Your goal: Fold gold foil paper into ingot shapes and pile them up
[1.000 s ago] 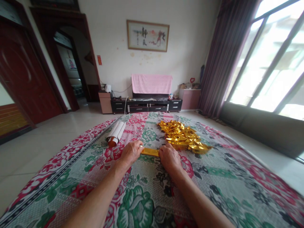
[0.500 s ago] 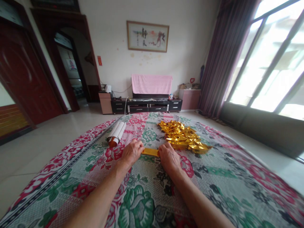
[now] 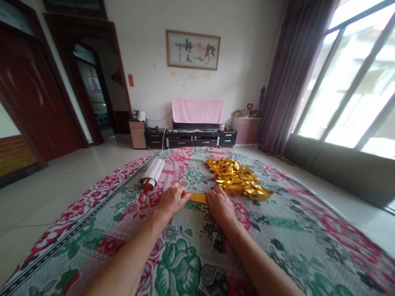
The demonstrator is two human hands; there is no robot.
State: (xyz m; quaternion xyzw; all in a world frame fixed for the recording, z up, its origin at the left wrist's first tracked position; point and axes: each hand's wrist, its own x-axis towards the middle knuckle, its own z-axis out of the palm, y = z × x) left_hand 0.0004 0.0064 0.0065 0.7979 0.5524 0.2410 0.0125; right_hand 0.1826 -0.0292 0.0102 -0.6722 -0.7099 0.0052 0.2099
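A narrow folded strip of gold foil paper (image 3: 198,198) stretches between my two hands, just above or on the flowered cloth; I cannot tell which. My left hand (image 3: 173,199) grips its left end, thumb laid along it. My right hand (image 3: 221,205) has its fingers closed over the right end. Close beyond my right hand lies a heap of folded gold foil pieces (image 3: 236,176) with pointed ends. Up and left of my left hand rests a roll of sheets (image 3: 153,170), white outside and orange-gold inside.
A patterned cloth (image 3: 179,267) in green, red and grey covers the round-edged table. Across the tiled floor stands a low black cabinet (image 3: 193,137), with a pink cloth (image 3: 197,110) draped above it. A purple curtain (image 3: 274,82) and windows are at the right.
My left thumb has moved slightly right along the gold strip, so less of it shows between the hands. My right hand stays nearly where it was.
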